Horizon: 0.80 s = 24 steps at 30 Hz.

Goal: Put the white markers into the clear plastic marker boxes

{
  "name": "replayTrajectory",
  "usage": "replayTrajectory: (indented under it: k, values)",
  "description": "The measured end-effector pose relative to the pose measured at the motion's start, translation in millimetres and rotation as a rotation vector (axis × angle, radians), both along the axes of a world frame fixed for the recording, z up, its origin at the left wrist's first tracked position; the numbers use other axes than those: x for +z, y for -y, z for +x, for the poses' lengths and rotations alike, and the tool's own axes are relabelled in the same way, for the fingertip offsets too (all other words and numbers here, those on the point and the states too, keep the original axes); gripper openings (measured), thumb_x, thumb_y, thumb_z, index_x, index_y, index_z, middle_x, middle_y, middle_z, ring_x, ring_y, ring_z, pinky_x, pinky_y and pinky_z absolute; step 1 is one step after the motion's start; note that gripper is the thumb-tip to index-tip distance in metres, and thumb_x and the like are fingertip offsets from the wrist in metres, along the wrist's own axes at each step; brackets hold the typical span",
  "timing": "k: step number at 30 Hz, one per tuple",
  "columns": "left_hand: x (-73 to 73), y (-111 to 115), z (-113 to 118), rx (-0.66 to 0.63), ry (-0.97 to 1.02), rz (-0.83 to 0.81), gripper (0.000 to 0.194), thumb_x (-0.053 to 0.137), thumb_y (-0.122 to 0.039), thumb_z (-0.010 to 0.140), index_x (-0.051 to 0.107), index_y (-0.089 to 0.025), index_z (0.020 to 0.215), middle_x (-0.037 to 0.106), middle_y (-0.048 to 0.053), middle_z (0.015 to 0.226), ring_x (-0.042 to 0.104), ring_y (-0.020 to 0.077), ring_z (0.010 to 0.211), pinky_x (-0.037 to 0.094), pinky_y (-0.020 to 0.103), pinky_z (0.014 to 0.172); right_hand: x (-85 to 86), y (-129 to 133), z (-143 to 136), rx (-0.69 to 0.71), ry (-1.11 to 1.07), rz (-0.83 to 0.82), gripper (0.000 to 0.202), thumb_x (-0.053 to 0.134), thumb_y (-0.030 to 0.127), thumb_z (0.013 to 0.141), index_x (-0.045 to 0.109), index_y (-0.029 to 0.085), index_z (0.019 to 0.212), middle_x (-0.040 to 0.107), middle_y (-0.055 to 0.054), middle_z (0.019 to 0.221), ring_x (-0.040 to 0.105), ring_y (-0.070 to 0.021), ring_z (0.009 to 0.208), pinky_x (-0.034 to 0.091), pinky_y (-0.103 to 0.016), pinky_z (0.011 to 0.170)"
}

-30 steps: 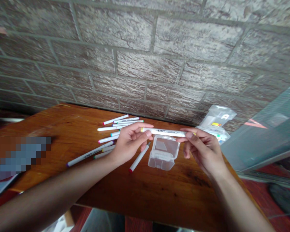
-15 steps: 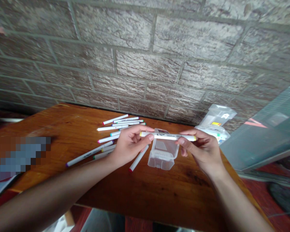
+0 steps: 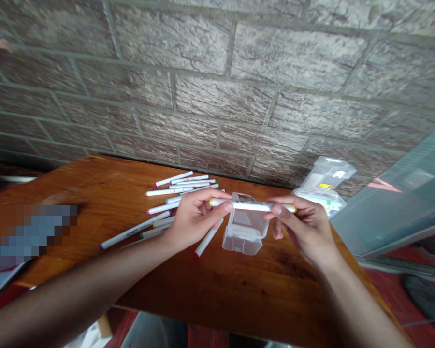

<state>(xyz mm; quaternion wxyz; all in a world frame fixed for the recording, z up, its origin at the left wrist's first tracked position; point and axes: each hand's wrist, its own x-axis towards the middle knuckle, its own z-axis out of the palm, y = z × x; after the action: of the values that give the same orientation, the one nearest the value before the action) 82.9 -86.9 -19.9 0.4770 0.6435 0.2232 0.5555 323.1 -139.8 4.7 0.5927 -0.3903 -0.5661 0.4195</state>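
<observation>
A white marker with yellow ends (image 3: 252, 205) is held level above the table between both hands. My left hand (image 3: 199, 212) pinches its left end, and my right hand (image 3: 302, 217) pinches the right end. Beneath the marker stands a clear plastic case (image 3: 242, 237) with its lid open. Just left of the case lies a white marker with a red tip (image 3: 208, 239), its upper end near my left fingers. Several more white markers (image 3: 136, 229) with coloured ends are spread on the table behind and left of my left hand, which covers parts of some.
A second clear case (image 3: 326, 181) with a yellow label and markers inside stands open at the table's back right. The wooden table (image 3: 94, 188) meets a stone brick wall (image 3: 195, 96). A pixelated object (image 3: 32, 239) lies at the left edge.
The held marker has rolled a little between my fingers, so its printed text shows less. Both hands have otherwise stayed nearly in place.
</observation>
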Motion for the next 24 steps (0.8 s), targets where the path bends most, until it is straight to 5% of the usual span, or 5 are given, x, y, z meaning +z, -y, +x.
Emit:
replayTrajectory:
  k: [4, 14, 24]
  values:
    - [-2.1, -0.2, -1.4, -0.033, 0.006, -0.049, 0.022, 0.078, -0.032, 0.093, 0.078, -0.015, 0.105, 0.074, 0.003, 0.077, 0.058, 0.0066, 0.045, 0.043, 0.017, 0.041, -0.3, -0.3, -0.1, 0.021, -0.013, -0.017, 0.017, 0.087, 0.034, 0.088, 0.086, 0.025, 0.103, 0.084, -0.006, 0.077, 0.065, -0.0101, 0.041, 0.056, -0.02, 0.044]
    - [1.9, -0.4, 0.6, 0.036, -0.027, 0.046, 0.012, 0.08, -0.022, 0.089, 0.079, -0.014, 0.098, 0.065, -0.003, 0.06, 0.051, 0.0052, 0.043, 0.036, 0.016, 0.039, -0.4, -0.6, -2.5, -0.063, 0.066, 0.021, 0.02, 0.093, 0.032, 0.079, 0.087, 0.024, 0.097, 0.082, -0.005, 0.071, 0.063, -0.0089, 0.043, 0.052, -0.019, 0.043]
    - [0.5, 0.6, -2.9, -0.031, 0.002, -0.082, 0.028, 0.077, -0.04, 0.093, 0.079, -0.015, 0.105, 0.073, 0.003, 0.074, 0.056, 0.007, 0.045, 0.04, 0.02, 0.042, -3.9, -0.8, -0.8, -0.018, -0.012, -0.022, 0.018, 0.087, 0.031, 0.087, 0.086, 0.023, 0.104, 0.084, -0.006, 0.081, 0.062, -0.011, 0.044, 0.052, -0.024, 0.044]
